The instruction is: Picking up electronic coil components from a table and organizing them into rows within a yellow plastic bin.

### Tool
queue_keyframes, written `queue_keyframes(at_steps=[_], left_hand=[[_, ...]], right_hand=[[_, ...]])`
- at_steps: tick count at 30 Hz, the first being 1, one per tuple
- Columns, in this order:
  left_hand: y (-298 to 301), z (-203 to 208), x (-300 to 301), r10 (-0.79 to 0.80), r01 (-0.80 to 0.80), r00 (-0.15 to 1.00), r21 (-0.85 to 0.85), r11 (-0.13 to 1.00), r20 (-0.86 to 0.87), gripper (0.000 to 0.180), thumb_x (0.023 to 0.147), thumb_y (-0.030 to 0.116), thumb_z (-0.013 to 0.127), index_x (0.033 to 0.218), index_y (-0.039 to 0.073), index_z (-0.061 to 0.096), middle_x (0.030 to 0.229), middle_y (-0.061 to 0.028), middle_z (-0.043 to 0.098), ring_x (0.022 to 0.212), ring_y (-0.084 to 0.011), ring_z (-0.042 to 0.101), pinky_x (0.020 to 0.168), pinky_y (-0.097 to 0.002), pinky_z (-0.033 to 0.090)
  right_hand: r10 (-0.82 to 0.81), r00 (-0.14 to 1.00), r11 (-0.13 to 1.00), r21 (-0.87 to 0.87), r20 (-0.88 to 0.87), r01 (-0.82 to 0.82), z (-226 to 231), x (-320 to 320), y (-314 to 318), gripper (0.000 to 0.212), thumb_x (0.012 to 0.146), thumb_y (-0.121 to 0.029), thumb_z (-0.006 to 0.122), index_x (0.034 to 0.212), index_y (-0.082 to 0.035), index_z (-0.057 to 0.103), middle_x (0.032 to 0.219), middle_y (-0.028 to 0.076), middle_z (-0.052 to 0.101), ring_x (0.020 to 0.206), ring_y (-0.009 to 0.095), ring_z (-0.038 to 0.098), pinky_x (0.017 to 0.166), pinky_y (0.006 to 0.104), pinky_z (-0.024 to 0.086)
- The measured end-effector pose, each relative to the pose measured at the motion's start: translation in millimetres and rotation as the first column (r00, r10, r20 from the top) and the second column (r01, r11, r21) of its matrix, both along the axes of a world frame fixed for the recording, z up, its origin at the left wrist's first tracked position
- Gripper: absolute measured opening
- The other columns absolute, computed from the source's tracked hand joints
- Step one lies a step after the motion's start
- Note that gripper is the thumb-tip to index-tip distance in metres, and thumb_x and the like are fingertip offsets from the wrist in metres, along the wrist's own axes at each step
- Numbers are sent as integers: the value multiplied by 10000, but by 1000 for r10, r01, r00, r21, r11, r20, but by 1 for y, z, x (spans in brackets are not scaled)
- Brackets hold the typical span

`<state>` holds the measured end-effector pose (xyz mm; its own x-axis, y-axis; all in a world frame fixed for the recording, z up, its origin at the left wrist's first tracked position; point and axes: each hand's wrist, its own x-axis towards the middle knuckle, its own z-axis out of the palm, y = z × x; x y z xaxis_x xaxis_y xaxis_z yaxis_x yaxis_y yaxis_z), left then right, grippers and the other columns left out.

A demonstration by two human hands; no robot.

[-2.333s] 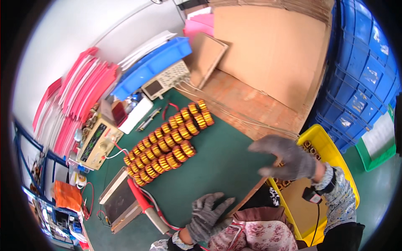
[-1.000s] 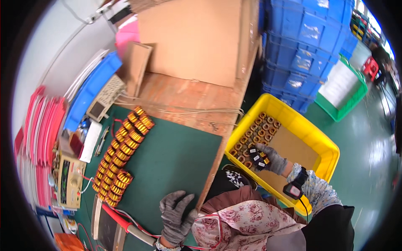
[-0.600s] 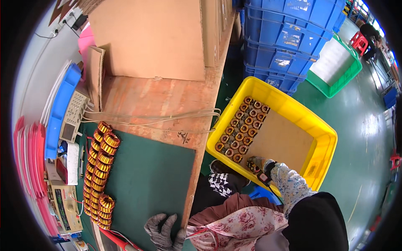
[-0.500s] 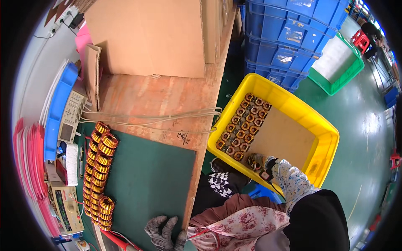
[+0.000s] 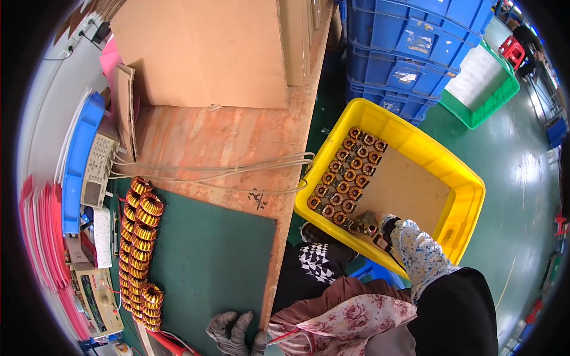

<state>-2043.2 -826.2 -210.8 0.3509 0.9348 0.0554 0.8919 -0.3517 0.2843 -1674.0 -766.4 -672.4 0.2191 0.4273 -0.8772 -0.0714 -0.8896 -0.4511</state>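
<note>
My right hand, partly hidden by a wristband and a speckled sleeve, reaches low into the yellow bin. Its fingers close on a copper-wound toroidal coil, at the near end of the coil rows laid on the bin's brown cardboard floor. Over on the workbench's front edge rests my left hand in a grey knit glove, fingers apart and nothing held. Stacked columns of larger gold-coloured coils stand along the left of the green mat.
Large cardboard sheets stand at the back of the wooden bench. Cables cross the bench toward the bin. Behind the bin rise stacked blue crates, with a green crate to the right. Test instruments line the left side.
My right hand has shifted slightly left and up in the bin, bringing its coil close to the end of the rows. My left hand stays at the bench edge. The view has moved slightly.
</note>
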Motion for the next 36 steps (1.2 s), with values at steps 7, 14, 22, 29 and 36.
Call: queue_keyframes(at_steps=[7,14,22,29,36], left_hand=[[3,3,-1,-18,19,1000,-18,1000,4,416,782,309,625,1137,102,563,1148,-104,445,1049,-307,402,894,-439,327],[1,3,-4,-10,11,999,-20,1000,31,412,785,302,619,1140,100,561,1153,-103,444,1053,-305,404,896,-434,330],[0,3,-5,-23,23,999,1,1000,30,418,784,306,617,1147,106,560,1157,-103,446,1049,-303,408,892,-430,333],[2,5,-4,-64,64,995,6,998,74,411,788,312,611,1144,111,563,1157,-100,454,1030,-311,421,884,-432,337],[-5,5,-14,-37,36,998,24,999,54,397,789,319,606,1133,125,569,1150,-101,466,1024,-310,432,875,-433,343]], right_hand=[[-4,999,999,-34,-48,2,4,9,0,382,813,-390,561,992,-54,583,858,84,606,646,228,586,515,387,483],[-29,999,998,-50,-33,28,-1,17,3,383,821,-381,554,1018,-53,575,894,88,605,669,224,588,526,386,482],[-131,988,991,-29,87,134,-35,36,17,386,829,-371,548,1044,-51,568,929,91,604,692,219,591,537,385,482],[-61,956,997,-18,286,69,-73,67,6,169,832,-132,572,983,-57,578,818,66,584,672,200,536,507,343,435],[26,991,917,391,132,-76,-31,30,10,319,808,-116,576,1112,-27,553,948,99,613,739,221,572,572,332,460]])
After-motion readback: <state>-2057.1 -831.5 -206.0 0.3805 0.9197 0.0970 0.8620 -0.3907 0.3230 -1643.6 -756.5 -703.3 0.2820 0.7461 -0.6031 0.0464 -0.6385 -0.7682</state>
